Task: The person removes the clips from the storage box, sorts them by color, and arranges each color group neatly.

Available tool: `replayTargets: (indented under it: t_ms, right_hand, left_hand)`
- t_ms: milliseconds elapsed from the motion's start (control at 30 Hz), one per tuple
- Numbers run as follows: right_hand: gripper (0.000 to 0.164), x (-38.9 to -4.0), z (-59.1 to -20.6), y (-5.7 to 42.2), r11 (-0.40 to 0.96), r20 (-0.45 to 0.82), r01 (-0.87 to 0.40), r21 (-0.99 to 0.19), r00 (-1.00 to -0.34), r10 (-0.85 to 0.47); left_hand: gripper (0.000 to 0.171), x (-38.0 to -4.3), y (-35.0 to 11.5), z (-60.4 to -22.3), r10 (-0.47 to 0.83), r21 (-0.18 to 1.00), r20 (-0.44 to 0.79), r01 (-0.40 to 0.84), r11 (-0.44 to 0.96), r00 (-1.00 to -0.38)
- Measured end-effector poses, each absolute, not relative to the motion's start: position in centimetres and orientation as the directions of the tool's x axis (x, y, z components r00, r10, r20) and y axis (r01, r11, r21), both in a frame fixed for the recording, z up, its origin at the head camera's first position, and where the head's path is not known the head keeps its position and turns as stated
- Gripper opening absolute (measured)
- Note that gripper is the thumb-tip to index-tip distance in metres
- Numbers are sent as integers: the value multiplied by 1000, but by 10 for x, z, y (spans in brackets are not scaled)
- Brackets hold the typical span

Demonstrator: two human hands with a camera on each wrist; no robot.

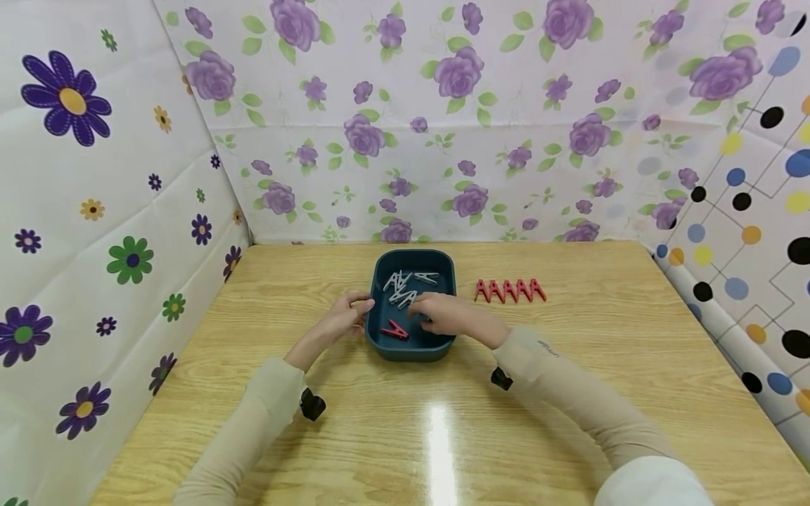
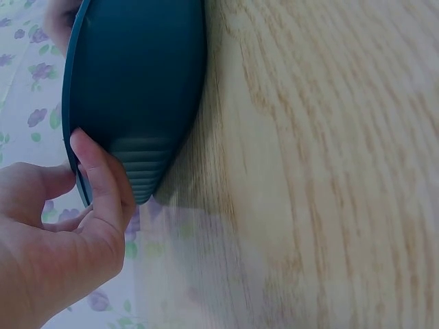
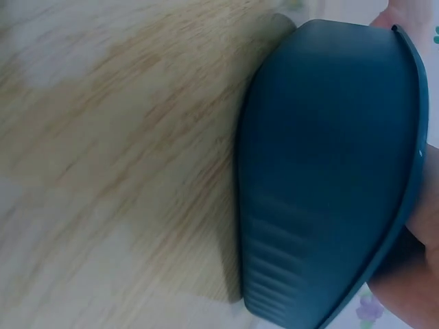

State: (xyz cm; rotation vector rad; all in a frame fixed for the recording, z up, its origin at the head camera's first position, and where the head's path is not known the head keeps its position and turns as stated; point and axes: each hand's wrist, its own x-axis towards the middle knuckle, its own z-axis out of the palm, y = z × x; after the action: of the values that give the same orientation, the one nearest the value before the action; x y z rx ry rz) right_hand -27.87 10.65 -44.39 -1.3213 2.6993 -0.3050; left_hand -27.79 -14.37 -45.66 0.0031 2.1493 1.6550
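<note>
A dark teal plastic bin [image 1: 411, 355] stands on the table. Its left rim is pinched between the thumb and fingers of my left hand [image 1: 351, 313], which the left wrist view shows close up at the bin's wall [image 2: 140, 75]. My right hand [image 1: 443, 313] reaches over the right rim into the bin, thumb and forefinger apart with nothing visible between them. Several white clothespins [image 1: 407, 299] lie at the back of the bin, the nearest right by the right fingertips. One red clothespin [image 1: 395, 329] lies toward the front. The bin's wall [image 3: 322, 157] hides the right fingers in the right wrist view.
Several red clothespins [image 1: 510, 290] stand in a row on the wooden table [image 1: 569, 344], right of the bin. A flowered cloth [image 1: 443, 176] hangs behind the table, with patterned sheets on the left and right sides.
</note>
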Motion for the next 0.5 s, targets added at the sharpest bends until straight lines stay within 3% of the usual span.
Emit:
replayTargets:
  t_ms: [267, 500]
  right_hand:
    - [38, -279, -446, 92, 587, -52, -778, -222, -592, -804]
    - [46, -278, -450, 82, 630, -107, -755, -182, -621, -776]
  left_hand:
    - [47, -277, -145, -457, 274, 933, -308, -232, 275, -911]
    - [47, -276, -145, -456, 284, 934, -303, -225, 277, -910]
